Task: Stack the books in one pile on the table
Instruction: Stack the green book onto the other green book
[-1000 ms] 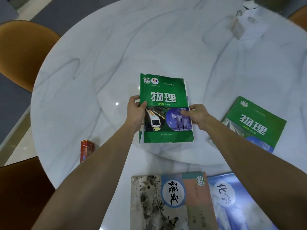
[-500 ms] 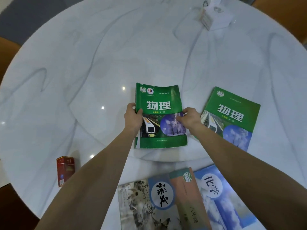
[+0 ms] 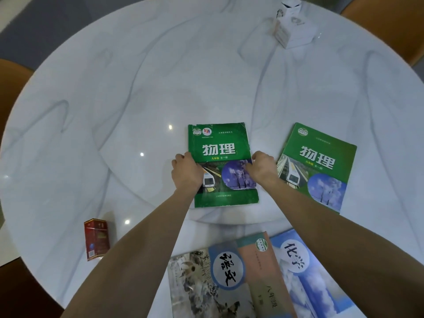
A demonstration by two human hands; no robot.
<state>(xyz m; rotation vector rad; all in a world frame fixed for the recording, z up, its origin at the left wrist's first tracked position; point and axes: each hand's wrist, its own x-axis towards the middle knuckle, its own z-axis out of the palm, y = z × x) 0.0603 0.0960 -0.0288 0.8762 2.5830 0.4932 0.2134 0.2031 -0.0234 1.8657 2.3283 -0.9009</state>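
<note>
A red cigarette pack (image 3: 96,239) stands near the marble table's (image 3: 91,111) left edge. At centre, the left hand (image 3: 186,172) and right hand (image 3: 261,169) pinch the side edges of a worn green physics textbook (image 3: 221,166) lying flat. Just right lies a second green physics textbook (image 3: 317,167); a Chinese textbook (image 3: 226,281) and blue chemistry textbook (image 3: 305,271) sit nearest, and a white tissue box (image 3: 292,28) is far off.

Near books (image 3: 229,283) cut off below.

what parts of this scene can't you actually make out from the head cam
- Worn green book, head view: both side edges are covered by the left hand and right hand, so whether it is lifted or flat is unclear.
- Grey book and blue book: cut off by the bottom edge.
- White box: its print is too small to read.
- Second green book: its near corner is behind the right forearm.
</note>
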